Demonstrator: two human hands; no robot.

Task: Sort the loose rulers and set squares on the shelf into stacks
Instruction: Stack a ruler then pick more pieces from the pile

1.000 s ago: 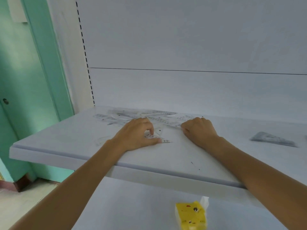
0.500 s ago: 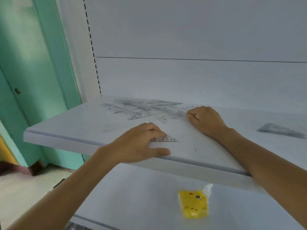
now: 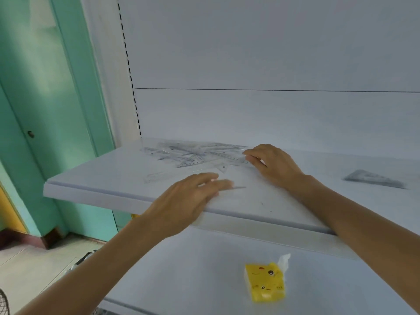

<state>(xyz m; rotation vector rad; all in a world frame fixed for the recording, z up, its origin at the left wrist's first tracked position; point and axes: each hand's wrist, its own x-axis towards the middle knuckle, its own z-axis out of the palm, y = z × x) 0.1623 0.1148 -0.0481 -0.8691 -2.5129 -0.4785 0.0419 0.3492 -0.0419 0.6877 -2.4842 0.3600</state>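
My left hand (image 3: 188,201) lies flat near the front edge of the white shelf (image 3: 102,176). Its fingers are nearly straight and pressed over a thin clear piece (image 3: 239,187), of which only the tip shows past my fingertips; blur hides whether it is a ruler or a set square. My right hand (image 3: 272,164), just beyond and to the right of the left, has its fingers curled at the near edge of the loose pile (image 3: 193,153), and I cannot tell whether they have pinched a ruler end or only touch it. That pile, a tangle of clear rulers, set squares and what looks like a protractor (image 3: 192,162), spreads to the left of my right hand's fingertips and beyond my left hand, toward the back panel. A small clear set square (image 3: 221,167) lies apart between the two hands, and a faint one (image 3: 154,177) lies just left of my left hand's fingertips. Well off to the right of my right hand sits one dark triangular stack (image 3: 375,179), seemingly set squares already gathered. By my reading the sorting is at an early stage: one stack made, no ruler stack in view, and most pieces left crossed over one another in the pile. Below and to the right of my left wrist, on the lower shelf (image 3: 181,269), lies a yellow cartoon-faced tissue pack (image 3: 266,283); a green door (image 3: 56,110) stands off to the left of my left arm.
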